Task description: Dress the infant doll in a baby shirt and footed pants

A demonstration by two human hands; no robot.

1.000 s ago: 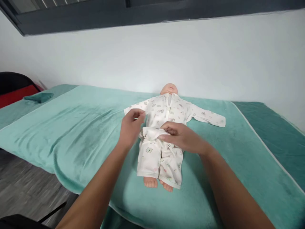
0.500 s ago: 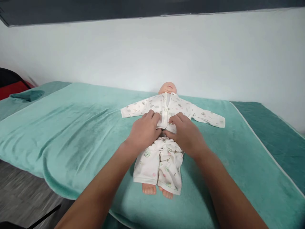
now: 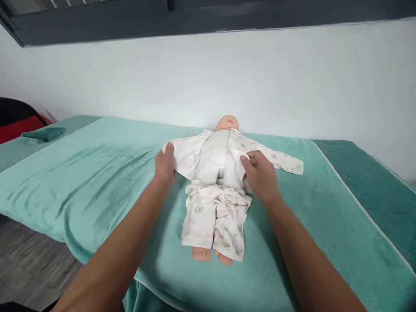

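Observation:
A baby doll (image 3: 226,122) lies on its back, head toward the wall. It wears a white printed jacket (image 3: 260,149), whose front is spread apart over a plain white torso (image 3: 212,151). My left hand (image 3: 165,164) pinches the jacket's panel on the left and holds it out to the side, inner face up. Between the fingers of my right hand (image 3: 260,173) is the edge of the other panel, folded back. Printed pants (image 3: 198,221) cover the doll's legs, bunched at the waist, and both feet (image 3: 201,254) stick out below the cuffs.
The doll rests on a bed with a light green plush cover (image 3: 107,182), wrinkled at the left. A darker green cover (image 3: 364,173) lies on the right. Behind stands a white wall (image 3: 208,78). A red and black item (image 3: 17,121) is at the far left.
Both hands have moved apart from the middle of the jacket, each drawing a panel outward. The jacket front has opened and the white torso now shows. The view has shifted slightly.

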